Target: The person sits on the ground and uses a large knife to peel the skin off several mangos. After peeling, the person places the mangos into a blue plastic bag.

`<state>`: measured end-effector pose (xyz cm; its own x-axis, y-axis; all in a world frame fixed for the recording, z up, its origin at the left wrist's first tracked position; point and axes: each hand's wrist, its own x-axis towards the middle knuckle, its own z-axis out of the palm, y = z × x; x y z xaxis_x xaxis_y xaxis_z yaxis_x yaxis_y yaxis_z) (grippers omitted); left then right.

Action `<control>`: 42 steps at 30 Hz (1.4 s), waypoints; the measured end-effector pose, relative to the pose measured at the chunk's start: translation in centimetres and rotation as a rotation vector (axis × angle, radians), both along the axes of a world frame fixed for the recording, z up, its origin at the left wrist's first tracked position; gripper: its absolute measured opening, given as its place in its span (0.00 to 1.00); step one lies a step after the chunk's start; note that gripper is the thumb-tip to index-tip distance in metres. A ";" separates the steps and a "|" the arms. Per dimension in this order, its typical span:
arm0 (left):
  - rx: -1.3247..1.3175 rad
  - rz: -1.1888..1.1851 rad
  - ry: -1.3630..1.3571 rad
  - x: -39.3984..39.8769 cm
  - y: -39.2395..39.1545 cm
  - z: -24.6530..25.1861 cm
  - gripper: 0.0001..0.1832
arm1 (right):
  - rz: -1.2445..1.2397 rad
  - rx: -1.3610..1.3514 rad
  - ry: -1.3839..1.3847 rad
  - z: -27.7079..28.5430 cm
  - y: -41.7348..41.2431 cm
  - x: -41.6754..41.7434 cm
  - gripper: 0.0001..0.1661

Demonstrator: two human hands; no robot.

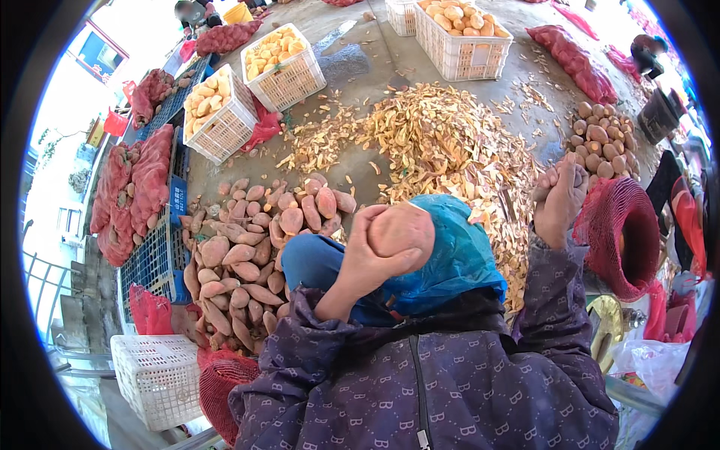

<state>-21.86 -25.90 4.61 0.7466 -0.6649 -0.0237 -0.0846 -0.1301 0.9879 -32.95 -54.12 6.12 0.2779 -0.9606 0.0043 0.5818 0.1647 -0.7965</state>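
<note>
My left hand (368,256) grips a large round sweet potato (402,233) above my lap. Its skin is still on where I see it, with a pale cut edge at the top. A blue plastic sheet (464,253) covers my knee just behind it. To the right, my right hand (558,194) is raised with its fingers curled; whether something is inside them is hidden. Beyond that sheet spreads a heap of peelings (439,135). Unpeeled sweet potatoes (242,270) are piled by my left knee.
White crates of peeled sweet potatoes (216,121) (284,70) (464,53) stand ahead. Red mesh sacks (135,185) lie on blue pallets (149,256) at left. An open mesh sack (599,247) and brown tubers (602,140) are at right. People are farther off.
</note>
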 end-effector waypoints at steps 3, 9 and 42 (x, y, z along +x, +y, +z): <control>0.053 -0.080 -0.110 -0.7 -1.3 -0.9 0.55 | 0.102 0.000 0.030 0.7 2.7 -0.1 0.11; 0.139 -0.072 -0.231 -2.5 -1.4 -0.4 0.60 | 0.353 0.174 -0.167 2.7 6.4 2.5 0.10; 0.044 -0.055 -0.280 -2.8 -3.3 -1.1 0.49 | -0.012 0.194 0.163 -4.3 -0.4 7.3 0.09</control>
<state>-24.67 -29.17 3.51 0.6912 -0.7072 0.1486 -0.3612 -0.1600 0.9187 -25.67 -54.56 1.77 0.2484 -0.9423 -0.2243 0.4510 0.3174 -0.8342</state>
